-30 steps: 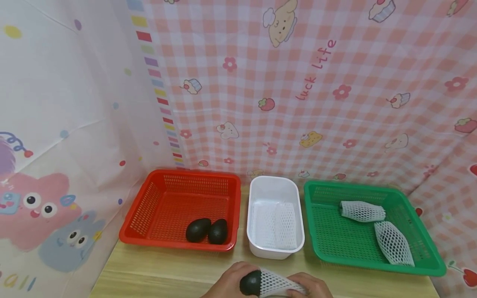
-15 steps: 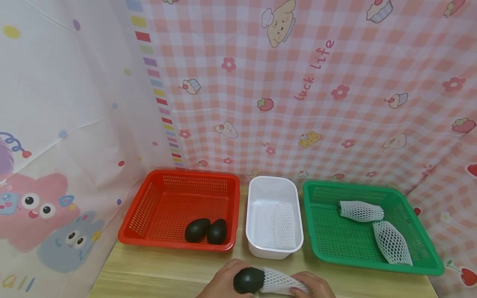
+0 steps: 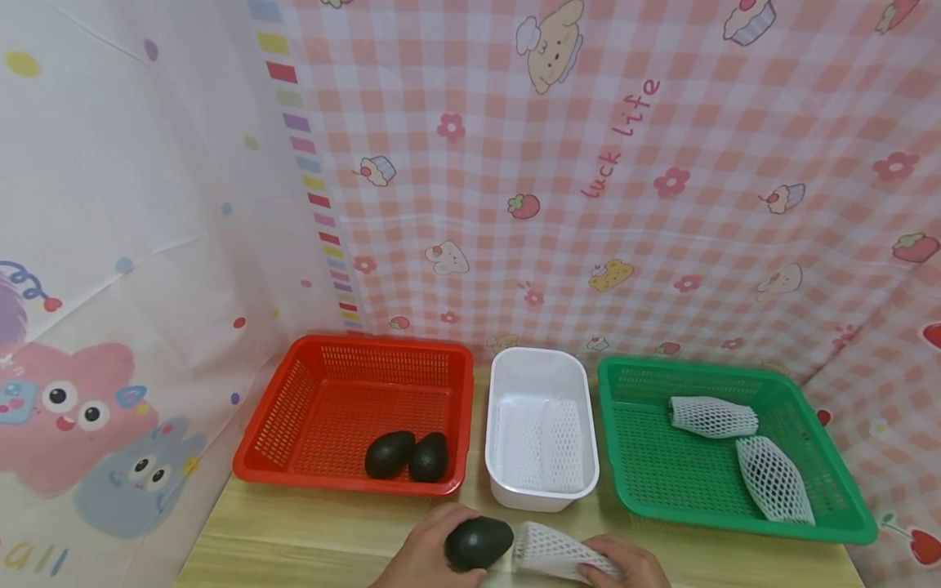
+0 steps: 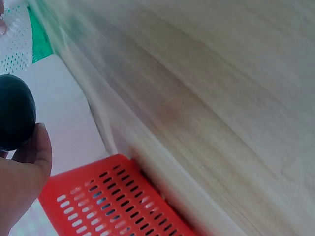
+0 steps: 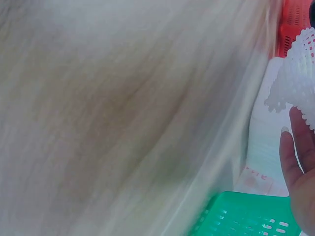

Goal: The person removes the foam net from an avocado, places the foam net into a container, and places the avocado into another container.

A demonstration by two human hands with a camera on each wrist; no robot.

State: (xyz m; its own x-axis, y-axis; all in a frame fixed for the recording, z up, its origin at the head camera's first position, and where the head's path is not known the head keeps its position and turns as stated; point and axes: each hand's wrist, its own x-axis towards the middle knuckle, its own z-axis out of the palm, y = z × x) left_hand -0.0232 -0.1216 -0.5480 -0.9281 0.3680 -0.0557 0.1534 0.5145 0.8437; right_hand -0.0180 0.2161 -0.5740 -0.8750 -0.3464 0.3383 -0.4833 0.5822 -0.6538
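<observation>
At the near middle of the table (image 3: 309,527), the dark avocado (image 3: 478,545) sits in our left hand (image 3: 435,555), thumb and fingers curled around its left side, its narrower end bare and pointing right. Just beside that end we see the white foam net sleeve (image 3: 562,554), its near-left mouth facing the fruit across a slim gap; our right hand (image 3: 628,563) pinches the sleeve's right end between thumb and fingers. We judge the avocado's smooth skin to be the first risk: with only one side gripped, a loosened thumb could let it slip and roll over the wood. We think the thin net could crumple, snag on the fruit's tip or tear if we pushed or tugged hard, since only its far-from-fruit end is gripped; whether its mouth stands round or flattened, we cannot tell. Just beyond our hands stands the white bin (image 3: 540,498) with foam nets (image 3: 562,445) inside, near enough that a wide elbow or knuckle could nudge it. Farther left, the red basket (image 3: 345,483) bears two more avocados (image 3: 390,454) touching each other, liable to bruise if dropped upon; at right, the green basket (image 3: 742,529) bears two net-wrapped pieces (image 3: 776,480), whose loose nets could slide off with rough handling.
</observation>
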